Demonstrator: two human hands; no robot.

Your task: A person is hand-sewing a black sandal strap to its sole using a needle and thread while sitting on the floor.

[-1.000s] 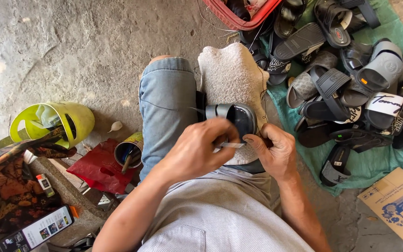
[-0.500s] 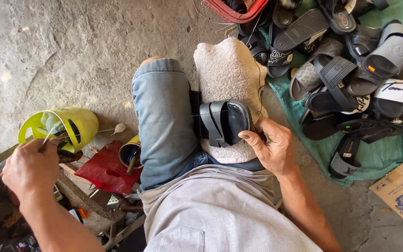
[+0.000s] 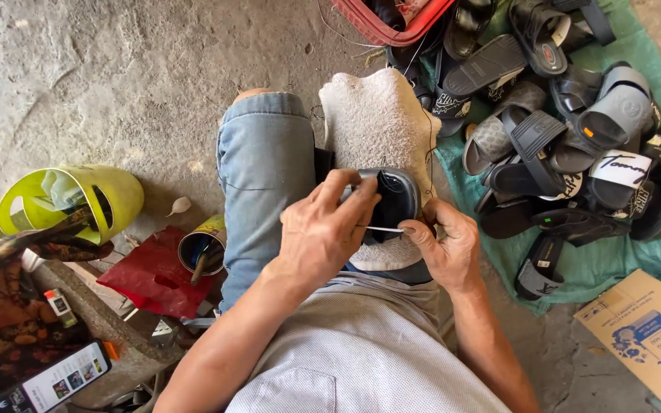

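Since half a second ago, the left hand (image 3: 321,235) has come back from the yellow-green bucket (image 3: 112,191) at the person's left to the dark sandal (image 3: 393,200) on the lap. Its fingers now curl over the sandal's strap, pressing it down onto the white towel (image 3: 380,122) that covers the right knee as a work pad. The right hand (image 3: 445,248) is closed in a pinch on a thin pale needle-like tool (image 3: 384,229) aimed at the sandal's edge, between the two hands. A small tin of tools (image 3: 200,251) stands on a red sheet (image 3: 151,279) beside the left thigh, within easy reach. A heap of sandals (image 3: 568,138) lies on a green cloth (image 3: 613,268) to the right.
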